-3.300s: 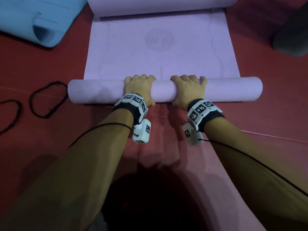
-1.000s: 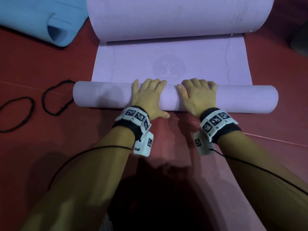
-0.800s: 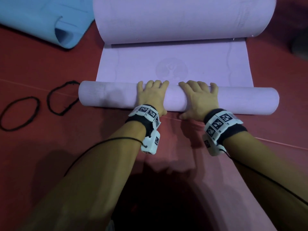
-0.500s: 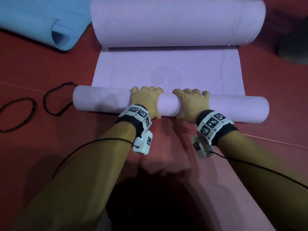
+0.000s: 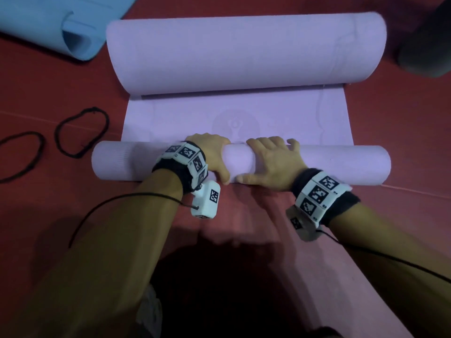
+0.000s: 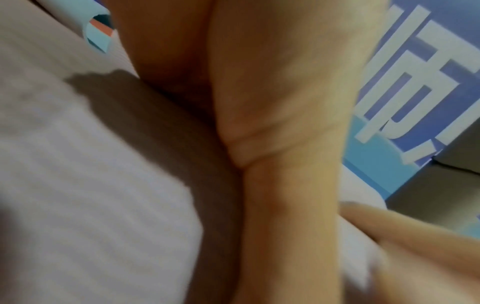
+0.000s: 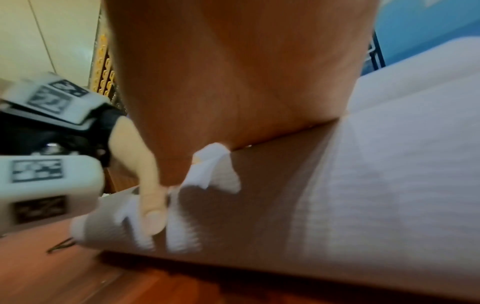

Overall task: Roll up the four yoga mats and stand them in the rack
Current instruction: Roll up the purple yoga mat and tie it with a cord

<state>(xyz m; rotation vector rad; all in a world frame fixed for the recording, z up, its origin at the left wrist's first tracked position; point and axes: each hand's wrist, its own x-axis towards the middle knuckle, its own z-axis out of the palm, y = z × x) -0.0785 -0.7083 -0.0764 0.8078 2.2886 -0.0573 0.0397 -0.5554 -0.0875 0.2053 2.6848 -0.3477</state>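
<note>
Both hands sit side by side on the middle of the roll [image 5: 341, 164], the tight near coil of the lilac mat [image 5: 280, 123]. The left hand [image 5: 214, 157] curls over the top of it, fingers out of sight down the far side, thumb pressed to the near face. The right hand [image 5: 273, 164] grasps it too — fingers bent over the crest, thumb low along the near edge, almost meeting the left thumb. The right wrist view shows the palm flat on the ribbed surface.

The roll lies on the red floor [image 5: 61, 215] with its long axis running left to right, ends pointing to either side. Beyond it a short flat stretch of mat bears a round emblem, then rises into a larger loose curl [image 5: 244, 52] — parallel to the roll.

Two black bands [image 5: 83, 132] lie on the floor to the left. A blue mat [image 5: 48, 25] sits at the far left, and a dark object [image 5: 427, 45] at the far right.
</note>
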